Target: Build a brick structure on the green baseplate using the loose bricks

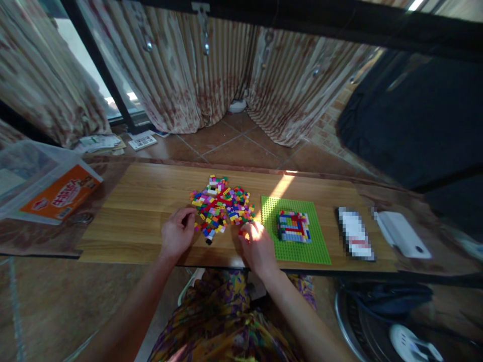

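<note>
Loose toy building bricks (222, 205) of many colours lie heaped on the wooden tabletop. At the heap's left edge rests my left hand (177, 234), its fingers curled in; whether anything is inside them cannot be made out. My right hand (260, 249) is at the heap's lower right, fingertips pinched on a small red brick (240, 233), partly hidden and in bright sunlight. Just right of that hand, a green baseplate (269, 207) carries a low multicoloured brick structure (294, 227) with walls of stacked bricks and red pieces across its middle.
A phone (354, 234), its screen blurred out, lies right of the baseplate, beside a white flat device (403, 234). A clear plastic bin (49, 161) with an orange label stands at the left. Striped curtains (181, 70) hang beyond the table (128, 216).
</note>
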A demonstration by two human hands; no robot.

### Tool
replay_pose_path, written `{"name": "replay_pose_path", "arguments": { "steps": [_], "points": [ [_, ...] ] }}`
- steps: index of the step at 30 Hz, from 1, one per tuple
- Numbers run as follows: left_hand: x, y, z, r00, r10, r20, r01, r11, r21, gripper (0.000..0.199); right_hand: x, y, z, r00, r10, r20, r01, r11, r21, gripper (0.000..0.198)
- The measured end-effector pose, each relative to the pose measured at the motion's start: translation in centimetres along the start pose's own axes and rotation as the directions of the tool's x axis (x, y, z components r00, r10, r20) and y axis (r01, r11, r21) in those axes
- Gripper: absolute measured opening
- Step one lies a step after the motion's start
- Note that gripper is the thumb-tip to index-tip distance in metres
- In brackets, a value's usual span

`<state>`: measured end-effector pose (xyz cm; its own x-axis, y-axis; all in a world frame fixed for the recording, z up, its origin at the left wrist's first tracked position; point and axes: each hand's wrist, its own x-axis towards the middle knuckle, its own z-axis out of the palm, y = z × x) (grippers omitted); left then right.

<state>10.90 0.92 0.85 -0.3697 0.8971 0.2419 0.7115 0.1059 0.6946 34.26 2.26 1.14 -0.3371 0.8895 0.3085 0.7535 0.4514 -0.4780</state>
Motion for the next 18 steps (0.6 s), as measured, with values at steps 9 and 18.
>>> {"name": "replay_pose_path", "arguments": {
  "steps": [9, 18],
  "points": [
    [0.1, 0.3, -0.1, 1.0, 0.012, -0.01, -0.012, 1.0, 0.011, 0.028, -0.9, 0.1, -0.4, 0.996, 0.091, 0.026, -0.093, 0.99, 0.102, 0.014],
    [0.0, -0.1, 0.0, 1.0, 0.024, -0.015, -0.024, 0.999, 0.024, 0.03, -1.6, 0.3, -1.2, 0.983, 0.175, -0.051, -0.146, 0.923, 0.355, 0.015]
  ]
}}
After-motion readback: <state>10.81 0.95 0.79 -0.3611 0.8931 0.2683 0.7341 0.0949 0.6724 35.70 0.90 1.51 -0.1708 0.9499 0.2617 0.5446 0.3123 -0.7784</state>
